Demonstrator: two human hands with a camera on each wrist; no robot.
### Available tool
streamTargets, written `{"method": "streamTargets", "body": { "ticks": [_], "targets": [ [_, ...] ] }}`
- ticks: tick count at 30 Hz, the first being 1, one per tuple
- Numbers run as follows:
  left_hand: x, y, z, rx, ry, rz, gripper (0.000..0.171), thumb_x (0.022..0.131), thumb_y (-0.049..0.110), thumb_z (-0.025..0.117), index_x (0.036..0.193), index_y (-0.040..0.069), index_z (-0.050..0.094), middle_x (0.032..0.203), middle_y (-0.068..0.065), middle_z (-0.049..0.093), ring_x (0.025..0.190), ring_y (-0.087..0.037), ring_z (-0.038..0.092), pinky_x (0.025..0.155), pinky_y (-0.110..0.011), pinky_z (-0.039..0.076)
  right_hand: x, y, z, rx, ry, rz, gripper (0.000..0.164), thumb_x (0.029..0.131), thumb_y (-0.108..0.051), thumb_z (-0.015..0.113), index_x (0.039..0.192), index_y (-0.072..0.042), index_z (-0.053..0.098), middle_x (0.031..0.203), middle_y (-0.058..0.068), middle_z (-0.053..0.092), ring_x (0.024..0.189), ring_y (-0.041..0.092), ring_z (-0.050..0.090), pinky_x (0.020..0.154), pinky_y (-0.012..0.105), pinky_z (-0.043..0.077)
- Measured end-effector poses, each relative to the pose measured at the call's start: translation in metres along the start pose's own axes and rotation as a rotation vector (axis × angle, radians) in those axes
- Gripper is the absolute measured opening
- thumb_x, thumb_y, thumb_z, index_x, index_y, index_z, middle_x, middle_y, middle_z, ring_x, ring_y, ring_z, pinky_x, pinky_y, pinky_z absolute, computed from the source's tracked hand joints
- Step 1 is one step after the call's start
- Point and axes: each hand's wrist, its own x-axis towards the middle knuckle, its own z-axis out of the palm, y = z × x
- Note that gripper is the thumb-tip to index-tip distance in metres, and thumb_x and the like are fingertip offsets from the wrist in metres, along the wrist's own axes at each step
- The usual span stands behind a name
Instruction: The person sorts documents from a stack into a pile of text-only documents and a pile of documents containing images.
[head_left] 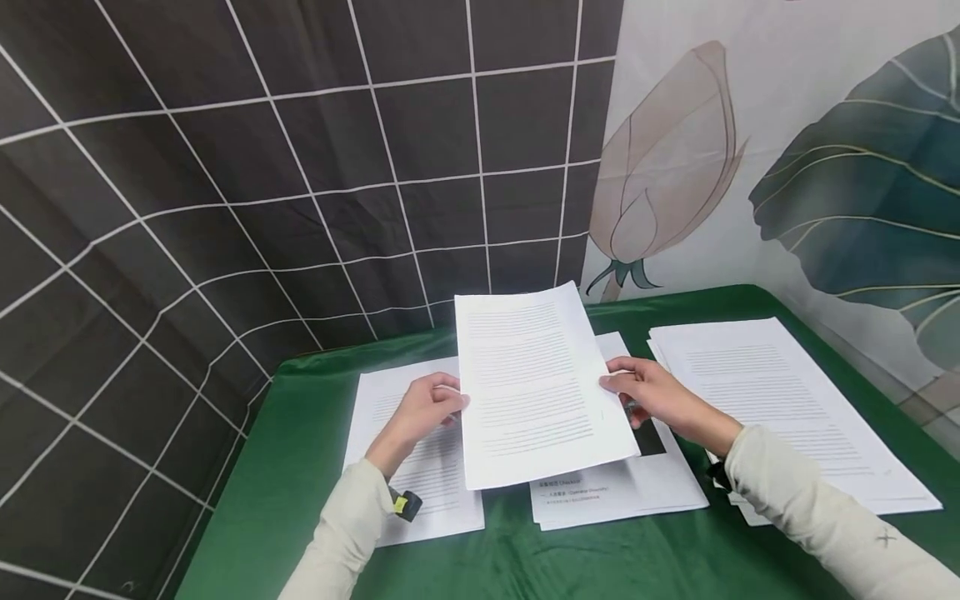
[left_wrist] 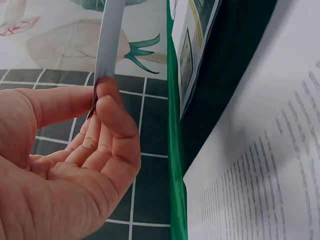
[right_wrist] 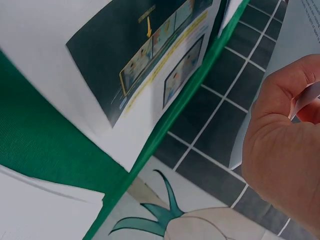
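Note:
Both hands hold a page of lined print, the printed paper (head_left: 532, 383), in the air over the table's middle, tilted toward the head camera. I cannot tell whether it is one sheet or several. My left hand (head_left: 427, 410) pinches its left edge between thumb and fingers; the left wrist view shows this paper (left_wrist: 109, 45) nearly edge-on. At the opposite edge, my right hand (head_left: 660, 396) grips the paper, thumb in front. Under it lies a middle paper pile (head_left: 622, 492) with a dark picture block, partly covered. The right wrist view shows its coloured pictures (right_wrist: 150, 60).
A printed paper (head_left: 442, 508) lies on the left, partly under the left hand. To the right is a thicker paper stack (head_left: 787, 400), its sheets slightly uneven. A green cloth (head_left: 300, 500) covers the table. Behind hang a dark grid curtain (head_left: 300, 167) and a flower-patterned sheet (head_left: 675, 150).

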Motion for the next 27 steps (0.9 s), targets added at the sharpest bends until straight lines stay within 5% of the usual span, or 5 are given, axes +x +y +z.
{"method": "streamTargets", "body": {
  "ticks": [12,27],
  "targets": [
    [0.005,0.01,0.012,-0.02,-0.073,0.002,0.026,0.087,0.012,0.067,0.109,0.002,0.058,0.08,-0.008,0.071,0.064,-0.02,0.064,0.066,-0.033,0.054,-0.01,0.0,-0.016,-0.039,0.03,-0.016,0.048,0.098,-0.029,0.05,0.132,0.005,0.042,0.099,0.015,0.064,0.076,0.022,0.059,0.055,0.034,0.052],
    [0.013,0.03,0.034,-0.05,-0.203,0.108,0.029,0.083,0.013,0.073,0.103,-0.002,0.059,0.081,-0.01,0.071,0.068,-0.018,0.065,0.063,-0.03,0.054,-0.026,0.012,-0.043,-0.075,0.105,0.05,0.051,0.099,-0.033,0.049,0.133,0.003,0.042,0.1,0.012,0.065,0.079,0.021,0.062,0.061,0.036,0.052]
  ]
}}
